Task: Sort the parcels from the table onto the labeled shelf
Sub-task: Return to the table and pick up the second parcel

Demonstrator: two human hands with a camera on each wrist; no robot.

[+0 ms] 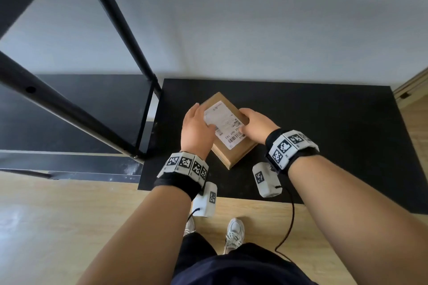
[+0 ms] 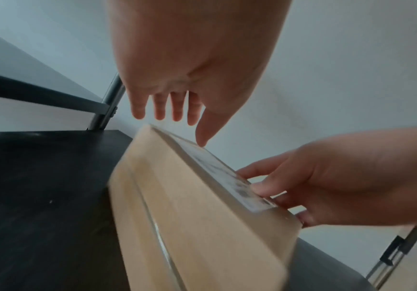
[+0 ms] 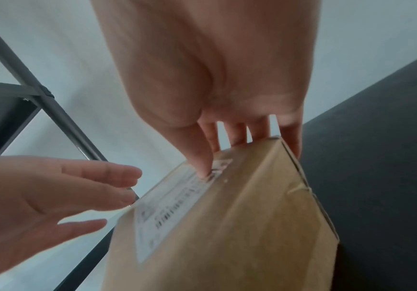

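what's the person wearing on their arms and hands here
Both hands are bare: the left hand and the right hand wear no gloves, and the forearms no sleeves. Each wrist carries a black band ringed with white blocks printed with black square markers. A white camera box hangs under each wrist, trailing a thin black cable.

The white label (image 1: 225, 126) on the parcel (image 1: 234, 146) reads "N69 1813" beside a barcode.

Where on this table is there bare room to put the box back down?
The black table is bare right of the right hand up to the wall edge. It is crowded by the shelf post, where the left hand and box sit.
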